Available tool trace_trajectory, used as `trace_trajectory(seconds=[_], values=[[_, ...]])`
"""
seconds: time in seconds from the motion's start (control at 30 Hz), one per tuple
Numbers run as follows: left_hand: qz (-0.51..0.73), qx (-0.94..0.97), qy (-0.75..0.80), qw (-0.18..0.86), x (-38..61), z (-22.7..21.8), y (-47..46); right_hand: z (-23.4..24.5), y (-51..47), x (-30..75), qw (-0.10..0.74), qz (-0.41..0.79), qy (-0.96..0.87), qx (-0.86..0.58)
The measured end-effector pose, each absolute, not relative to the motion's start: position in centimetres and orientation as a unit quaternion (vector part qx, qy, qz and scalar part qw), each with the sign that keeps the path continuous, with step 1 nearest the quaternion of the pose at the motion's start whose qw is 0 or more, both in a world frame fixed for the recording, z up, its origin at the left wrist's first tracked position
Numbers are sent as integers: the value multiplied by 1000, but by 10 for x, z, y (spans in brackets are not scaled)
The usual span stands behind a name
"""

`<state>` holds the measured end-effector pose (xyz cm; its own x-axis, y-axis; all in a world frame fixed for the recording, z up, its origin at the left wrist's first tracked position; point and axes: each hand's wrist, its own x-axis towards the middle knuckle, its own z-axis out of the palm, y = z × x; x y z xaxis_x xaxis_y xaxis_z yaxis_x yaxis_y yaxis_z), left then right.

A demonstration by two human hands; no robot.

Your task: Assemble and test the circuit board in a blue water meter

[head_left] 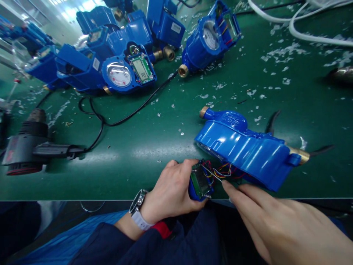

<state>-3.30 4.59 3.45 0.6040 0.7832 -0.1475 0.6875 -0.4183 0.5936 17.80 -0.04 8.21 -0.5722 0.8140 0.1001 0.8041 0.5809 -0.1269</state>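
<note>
My left hand (172, 189) is closed around a small blue housing with a circuit board and dark display (201, 180), held at the table's front edge. Thin red, yellow, white and black wires (222, 171) run from the board towards a blue water meter (242, 151), which lies tipped on its side with brass threaded ends. My right hand (275, 217) pinches a thin metal tool (214, 174); its tip reaches the wires at the board's upper edge. The tool's handle is mostly hidden by the fingers, so its exact kind does not show.
Several blue water meters (129, 36) crowd the back left, and another meter (206, 40) lies at the back middle. A heat gun (30, 147) rests at left, trailing a black cable (124, 123). White cables (298, 29) and pale scraps lie on the green table (154, 136).
</note>
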Motion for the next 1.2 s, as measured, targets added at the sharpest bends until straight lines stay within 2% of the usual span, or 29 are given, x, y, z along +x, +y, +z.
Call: trace_trajectory(seconds=[0.13, 0.3, 0.5, 0.7, 0.77, 0.93, 1.0, 1.07, 1.2], values=[[76, 842, 437, 306, -33, 36, 44, 83, 1, 179, 75, 68, -879, -466], [88, 843, 434, 307, -33, 36, 44, 83, -15, 170, -7, -55, -910, -411], [88, 843, 433, 306, -32, 35, 44, 82, -7, 172, 59, 53, -869, -488], [97, 842, 437, 301, -33, 35, 43, 86, -6, 170, -5, -62, -910, -409], [99, 840, 438, 304, -33, 34, 43, 83, -7, 172, 20, -25, -900, -435], [111, 830, 443, 320, -34, 33, 43, 68, -6, 180, 149, 185, -830, -505], [112, 827, 441, 329, -34, 33, 43, 63, -6, 183, 183, 230, -805, -515], [114, 825, 437, 340, -36, 33, 44, 59, -8, 186, 188, 225, -810, -508], [137, 822, 423, 356, -41, 32, 47, 54, -13, 194, 168, 134, -855, -472]])
